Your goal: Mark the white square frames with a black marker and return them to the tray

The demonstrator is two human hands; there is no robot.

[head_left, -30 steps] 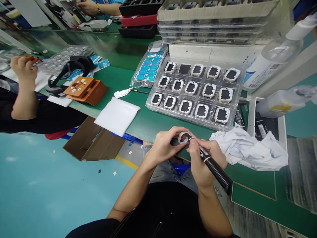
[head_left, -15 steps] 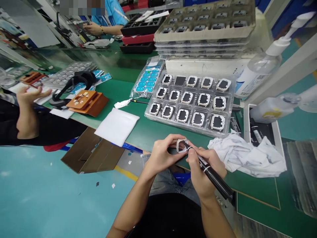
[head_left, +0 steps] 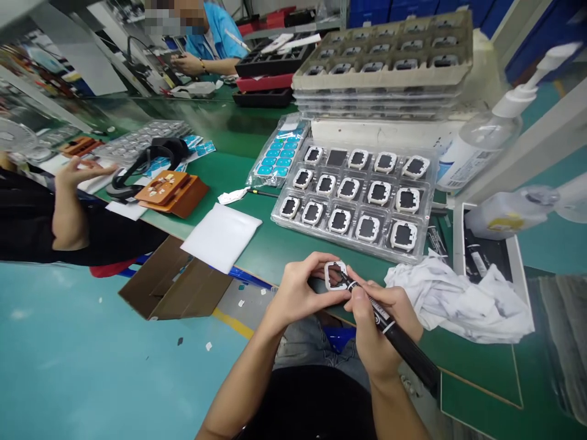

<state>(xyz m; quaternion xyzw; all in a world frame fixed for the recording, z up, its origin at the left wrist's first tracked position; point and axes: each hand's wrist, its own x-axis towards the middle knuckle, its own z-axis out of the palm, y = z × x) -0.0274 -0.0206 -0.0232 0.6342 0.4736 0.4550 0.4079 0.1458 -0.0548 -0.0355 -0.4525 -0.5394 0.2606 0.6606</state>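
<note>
In the head view, the person's left hand (head_left: 300,292) pinches a small white square frame (head_left: 335,275) by its edges, holding it just above the near edge of the green surface (head_left: 247,183). The right hand (head_left: 378,324) is wrapped around a black marker (head_left: 394,333), its tip touching the frame's lower right corner.

Just beyond the hands lies a clear tray (head_left: 355,198) with three rows of the same white-rimmed parts; one pocket in the far row shows only a dark square with no white rim. A crumpled white cloth (head_left: 458,296) lies just beside the right hand, overlapping the tray's near right corner. Behind the tray stand a white box (head_left: 380,131) and stacked trays (head_left: 385,73) of similar parts. To the right a pump bottle (head_left: 481,143) leans close to the tray, and a second bottle (head_left: 509,211) lies above a small open box (head_left: 486,256).

Left of the tray are a bag of blue stickers (head_left: 277,156), a white pad (head_left: 222,235) overhanging the surface's edge, an orange fixture (head_left: 172,190) and a black headset (head_left: 151,160). A flattened cardboard box (head_left: 174,284) sits on the floor below.

At far left a co-worker's hand (head_left: 77,174) is raised, fingers spread. Another person's hand (head_left: 190,62) works at the far end near black and red trays (head_left: 263,79).
</note>
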